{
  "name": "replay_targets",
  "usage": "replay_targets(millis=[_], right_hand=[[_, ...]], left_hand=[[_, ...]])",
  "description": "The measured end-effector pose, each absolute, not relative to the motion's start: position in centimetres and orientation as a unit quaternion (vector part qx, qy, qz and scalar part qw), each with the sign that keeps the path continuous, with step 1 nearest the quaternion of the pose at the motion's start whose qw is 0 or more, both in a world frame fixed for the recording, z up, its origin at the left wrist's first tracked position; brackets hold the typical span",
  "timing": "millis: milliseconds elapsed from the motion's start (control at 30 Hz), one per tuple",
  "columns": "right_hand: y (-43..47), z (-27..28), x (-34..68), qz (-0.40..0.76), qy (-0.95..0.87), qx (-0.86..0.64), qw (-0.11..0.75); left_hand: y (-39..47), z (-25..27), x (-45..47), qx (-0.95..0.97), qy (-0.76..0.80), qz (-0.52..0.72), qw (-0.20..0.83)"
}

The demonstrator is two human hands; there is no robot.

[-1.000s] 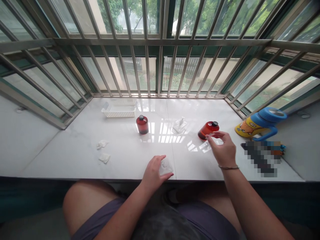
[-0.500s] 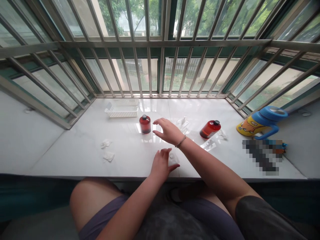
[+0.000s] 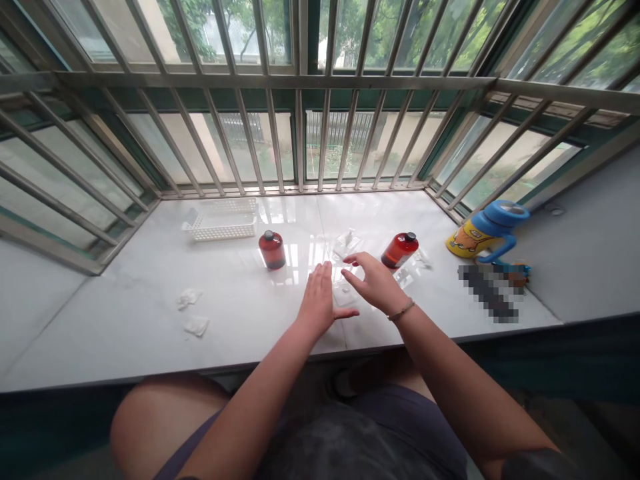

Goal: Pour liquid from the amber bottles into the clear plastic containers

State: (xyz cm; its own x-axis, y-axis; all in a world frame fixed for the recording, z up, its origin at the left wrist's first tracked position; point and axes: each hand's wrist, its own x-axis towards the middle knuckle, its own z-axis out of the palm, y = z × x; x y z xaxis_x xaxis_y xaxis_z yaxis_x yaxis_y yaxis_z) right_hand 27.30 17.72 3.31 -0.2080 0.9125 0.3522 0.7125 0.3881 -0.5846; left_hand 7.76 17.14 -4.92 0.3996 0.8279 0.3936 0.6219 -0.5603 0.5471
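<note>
My left hand (image 3: 317,303) lies low over the white bench (image 3: 240,313), fingers stretched forward and thumb pointing to the right, so it is open and grips nothing. My right hand (image 3: 373,283) is just beside it, also open, with the fingers spread and curved a little and a thin bracelet at the wrist. Between the two hands there is a small clear plastic piece (image 3: 344,293) lying on the bench; it is transparent and hard to see, and I cannot tell if my fingertips touch it or only hover over it. Behind my right hand, a red bottle with a black cap (image 3: 399,249) lies tilted on its side, with the cap pointing up and to the right. A second red bottle (image 3: 272,250) stands upright farther left, behind my left hand and well apart from it. Between the two bottles, near the back, I see another clear plastic wrapper (image 3: 346,241). A white plastic basket (image 3: 220,220) stands at the far left of the bench near the window bars. Two small crumpled white pieces (image 3: 193,312) lie on the left part of the bench, near its front edge. At the right end a yellow cup with a blue lid and blue handle (image 3: 483,235) lies on its side.
</note>
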Motion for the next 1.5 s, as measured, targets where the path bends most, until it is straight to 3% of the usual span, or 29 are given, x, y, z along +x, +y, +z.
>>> replay_targets(millis=[233,400,567,867,1133,1300,1500], right_hand=[[13.2,0.9,28.1,0.15,-0.744,-0.542,0.361],[9.6,0.1,26.2,0.124,-0.725,-0.539,0.41],[6.8,0.1,25.5,0.136,-0.722,-0.532,0.42],[5.6,1.5,25.1,0.167,-0.703,-0.53,0.444],[5.2,2.7,19.8,0.204,-0.707,-0.457,0.499],[5.2,3.0,18.9,0.195,-0.702,-0.461,0.507],[5.1,3.2,19.5,0.172,-0.726,-0.462,0.48]], left_hand=[[20.7,0.5,0.1,0.704,0.535,0.466,0.031],[25.6,1.0,-3.2,0.597,0.673,0.41,0.149],[27.1,0.7,-3.9,0.556,0.692,0.39,0.242],[18.2,1.4,-3.4,0.598,0.639,0.424,0.234],[8.4,1.1,-0.7,0.638,0.58,0.39,0.323],[6.4,-0.1,1.1,0.61,0.595,0.378,0.362],[6.0,-0.1,1.7,0.63,0.602,0.365,0.329]])
